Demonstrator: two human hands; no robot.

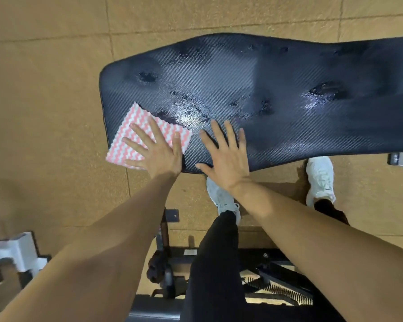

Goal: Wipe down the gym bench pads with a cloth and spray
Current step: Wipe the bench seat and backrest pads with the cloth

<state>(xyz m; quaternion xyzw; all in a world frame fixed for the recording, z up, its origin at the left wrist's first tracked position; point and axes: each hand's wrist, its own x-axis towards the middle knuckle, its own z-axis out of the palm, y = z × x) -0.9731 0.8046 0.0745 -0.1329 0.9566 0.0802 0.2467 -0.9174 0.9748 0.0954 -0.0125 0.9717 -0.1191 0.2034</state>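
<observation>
Flat and spread wide, the left hand (157, 152) presses the pink-and-white cloth (147, 133) at the bench pad (277, 89)'s corner; just beside it, the right hand (226, 156) lies splayed, empty, on the pad.

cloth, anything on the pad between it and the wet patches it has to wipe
Nothing visible blocks it. The cloth lies flat under the left hand at the pad's end, touching the nearest wet patch. The right hand rests beside it on the near edge.

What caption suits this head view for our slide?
Left hand presses a pink-and-white cloth on the wet black bench pad; right hand rests flat beside it.
</observation>
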